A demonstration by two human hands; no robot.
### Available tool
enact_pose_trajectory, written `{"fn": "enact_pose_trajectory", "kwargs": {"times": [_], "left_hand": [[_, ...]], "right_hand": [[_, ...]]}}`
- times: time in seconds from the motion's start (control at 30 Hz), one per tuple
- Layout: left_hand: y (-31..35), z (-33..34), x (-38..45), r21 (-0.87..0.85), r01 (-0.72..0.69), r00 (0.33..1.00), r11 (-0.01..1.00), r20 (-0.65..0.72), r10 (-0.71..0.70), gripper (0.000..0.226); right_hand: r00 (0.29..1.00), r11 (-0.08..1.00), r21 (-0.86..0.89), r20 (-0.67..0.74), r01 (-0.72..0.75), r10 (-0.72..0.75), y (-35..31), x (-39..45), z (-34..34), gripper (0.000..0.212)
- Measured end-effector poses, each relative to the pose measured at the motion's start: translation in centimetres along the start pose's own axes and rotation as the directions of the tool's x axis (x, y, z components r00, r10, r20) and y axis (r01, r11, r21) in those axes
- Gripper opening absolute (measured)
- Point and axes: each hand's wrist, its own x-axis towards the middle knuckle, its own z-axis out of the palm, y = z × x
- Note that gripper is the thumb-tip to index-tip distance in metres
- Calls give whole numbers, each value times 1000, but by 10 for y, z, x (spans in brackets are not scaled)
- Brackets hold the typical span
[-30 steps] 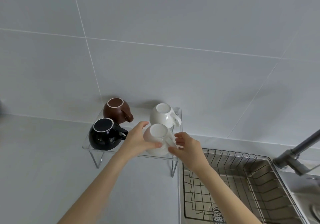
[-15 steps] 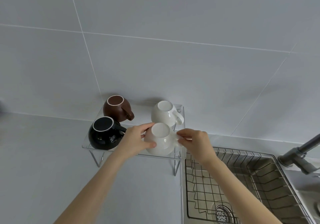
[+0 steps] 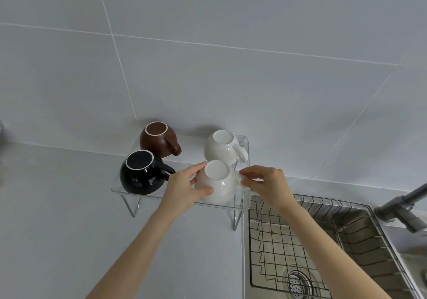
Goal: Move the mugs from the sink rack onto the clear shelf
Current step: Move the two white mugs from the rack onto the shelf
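Setting the fourth mug (image 3: 217, 184) on the clear shelf (image 3: 129, 191), we hold it with left fingers (image 3: 203, 190) wrapping its body and right fingers (image 3: 248, 178) pinching its handle, three mugs beyond them, the sink rack (image 3: 323, 236) apparently bare.

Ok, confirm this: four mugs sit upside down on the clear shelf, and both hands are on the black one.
Wrong on one point: the head view shows the left hand and right hand on the front white mug, not the black mug. Four mugs do sit upside down on the clear shelf.
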Motion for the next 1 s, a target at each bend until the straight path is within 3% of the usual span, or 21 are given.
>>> {"fn": "enact_pose_trajectory", "kwargs": {"times": [0.13,0.27,0.33,0.4,0.47,0.6,0.67,0.77,1.0], "left_hand": [[2,-4,1,3,17,999,1000,31,-17,65],[13,-12,10,38,50,997,998,64,-52,51],[22,-17,24,60,55,999,997,-2,-55,48],[28,-21,46,96,38,998,995,-43,-34,50],[33,-21,71,153,18,1000,988,1,-19,55],[32,-10,106,171,31,989,985,140,-55,68],[28,-4,114,168,42,985,985,158,-69,57],[21,3,114,172,0,992,985,128,-22,34],[21,6,106,249,-40,999,968,-2,42,48]], "right_hand": [[1000,1000,1,14,-10,10,-1,0,-1,22],[991,999,-25,125,-47,50,-10,10,-14,23],[998,1000,-13,52,-27,28,-15,22,-19,23],[994,1000,-9,-112,0,-1,-18,36,-20,25],[980,1000,-18,-200,1,-5,-19,48,-15,30],[985,993,-115,-170,10,-29,-18,59,4,36],[987,984,-178,-153,29,-57,-13,62,11,32],[989,972,-228,-124,54,-84,-8,66,9,28],[996,974,-223,-68,50,-66,-9,81,1,25]]}}
